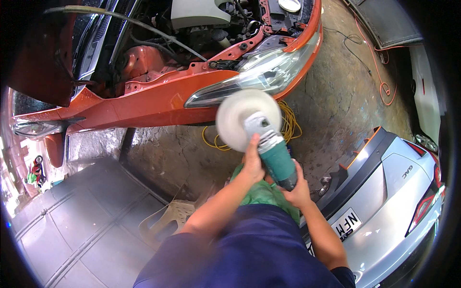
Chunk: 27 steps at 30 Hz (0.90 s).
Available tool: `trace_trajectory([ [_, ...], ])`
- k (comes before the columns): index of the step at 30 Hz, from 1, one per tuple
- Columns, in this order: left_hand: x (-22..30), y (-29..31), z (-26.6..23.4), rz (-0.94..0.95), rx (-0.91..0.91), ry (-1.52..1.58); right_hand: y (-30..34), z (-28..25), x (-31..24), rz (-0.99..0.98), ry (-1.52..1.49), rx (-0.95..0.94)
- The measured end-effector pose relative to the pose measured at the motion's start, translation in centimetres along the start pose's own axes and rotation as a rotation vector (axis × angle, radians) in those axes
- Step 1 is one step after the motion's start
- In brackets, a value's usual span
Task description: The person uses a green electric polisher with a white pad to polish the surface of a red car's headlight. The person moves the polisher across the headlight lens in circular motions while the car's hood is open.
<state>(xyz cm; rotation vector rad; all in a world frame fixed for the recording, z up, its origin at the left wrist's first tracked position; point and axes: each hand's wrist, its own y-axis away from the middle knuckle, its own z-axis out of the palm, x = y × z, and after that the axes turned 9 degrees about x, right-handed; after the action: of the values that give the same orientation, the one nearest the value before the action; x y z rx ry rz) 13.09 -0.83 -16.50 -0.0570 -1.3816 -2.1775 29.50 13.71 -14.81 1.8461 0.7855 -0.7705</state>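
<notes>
Gripping a teal polisher (276, 161), left hand (253, 163) and right hand (298, 189) close tight above cracked concrete floor (336, 101) beside an orange car (158, 98).

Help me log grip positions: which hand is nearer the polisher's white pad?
Left. The left hand grips the polisher just behind the white pad; the right hand holds the rear end, farther away.

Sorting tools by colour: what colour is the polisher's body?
Teal green, seen in the head view: polisher, held by both hands.
</notes>
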Motion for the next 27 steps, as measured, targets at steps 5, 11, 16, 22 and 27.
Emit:
trace_trajectory([
  [5,4.4,2.2,-6.2,0.135,0.025,-0.047,-2.2,4.9,-0.7,-0.159,0.098,-0.123],
  [11,2.8,-0.3,-4.7,0.098,0.085,-0.200,-1.6,4.6,0.0,0.048,-0.098,-0.051],
  [16,-1.1,-4.5,1.5,0.013,-0.060,-0.355,-1.4,1.9,3.6,0.008,-0.164,0.224],
  [22,-2.3,-6.2,5.6,0.001,-0.027,-0.422,-1.5,2.6,5.1,0.092,-0.258,0.340],
  [27,1.2,-4.0,-1.8,0.020,0.000,-0.432,-2.1,5.8,4.9,-0.077,-0.251,0.198],
])
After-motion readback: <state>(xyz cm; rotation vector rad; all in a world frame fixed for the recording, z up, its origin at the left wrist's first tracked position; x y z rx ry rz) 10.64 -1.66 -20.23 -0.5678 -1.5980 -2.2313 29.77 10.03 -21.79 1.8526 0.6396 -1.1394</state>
